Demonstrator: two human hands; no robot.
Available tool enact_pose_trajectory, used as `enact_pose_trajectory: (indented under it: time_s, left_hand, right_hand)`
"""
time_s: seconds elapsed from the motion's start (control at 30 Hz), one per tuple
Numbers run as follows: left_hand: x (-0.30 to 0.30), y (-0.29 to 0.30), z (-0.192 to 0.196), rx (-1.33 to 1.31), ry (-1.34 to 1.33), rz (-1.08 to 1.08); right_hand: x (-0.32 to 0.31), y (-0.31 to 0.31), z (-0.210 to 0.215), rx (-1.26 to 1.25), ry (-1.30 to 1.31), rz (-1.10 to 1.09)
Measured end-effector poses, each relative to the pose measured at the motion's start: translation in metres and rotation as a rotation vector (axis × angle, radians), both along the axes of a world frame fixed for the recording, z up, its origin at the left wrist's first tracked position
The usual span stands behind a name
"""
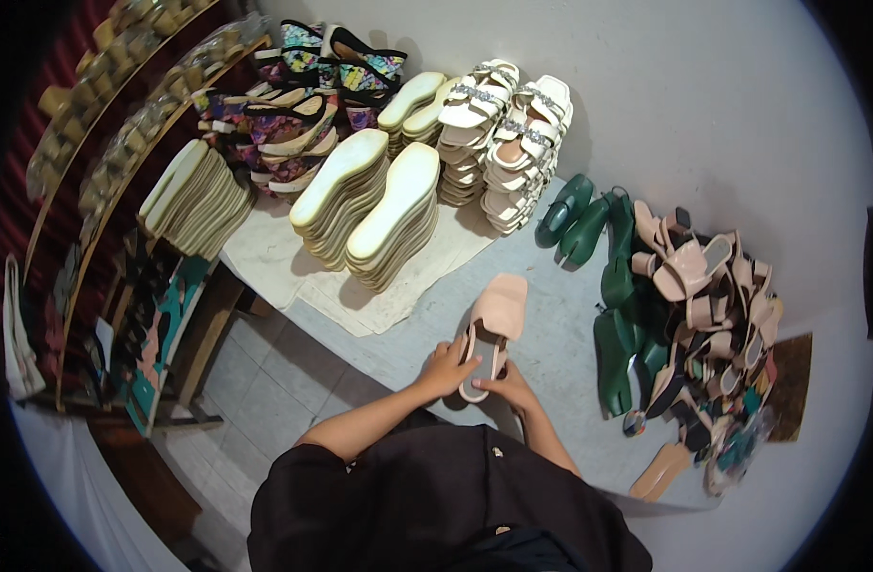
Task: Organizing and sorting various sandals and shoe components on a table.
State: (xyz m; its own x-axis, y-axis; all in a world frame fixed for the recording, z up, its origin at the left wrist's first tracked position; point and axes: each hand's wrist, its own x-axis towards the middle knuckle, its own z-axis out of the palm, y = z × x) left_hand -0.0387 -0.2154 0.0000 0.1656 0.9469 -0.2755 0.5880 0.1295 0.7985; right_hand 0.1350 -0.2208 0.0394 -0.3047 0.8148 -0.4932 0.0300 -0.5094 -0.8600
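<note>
You are gripping the pink sandal (pixel 493 324) on the counter (pixel 560 353) with your left hand (pixel 448 367) and right hand (pixel 506 386) at its six o'clock heel; keep both grasps steady.

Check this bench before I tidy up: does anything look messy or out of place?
Yes: the pink sandals and green heels at the right lie in a jumbled heap, while the cream soles stand in neat stacks.

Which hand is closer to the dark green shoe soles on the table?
The right hand. It grips the pink sandal at its heel end, on the side toward the green soles. The left hand holds the sandal's far side, farther away.
</note>
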Motion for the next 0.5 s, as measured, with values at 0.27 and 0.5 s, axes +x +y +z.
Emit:
enact_pose_trajectory:
  time_s: [0.27,0.5]
  left_hand:
    - [-0.07,0.078,0.013,0.1,-0.049,0.029]
    - [-0.082,0.114,-0.002,0.166,-0.01,0.161]
  right_hand:
    - [-0.08,0.066,-0.019,0.029,0.053,-0.152]
    - [-0.113,0.1,-0.01,0.004,0.056,-0.172]
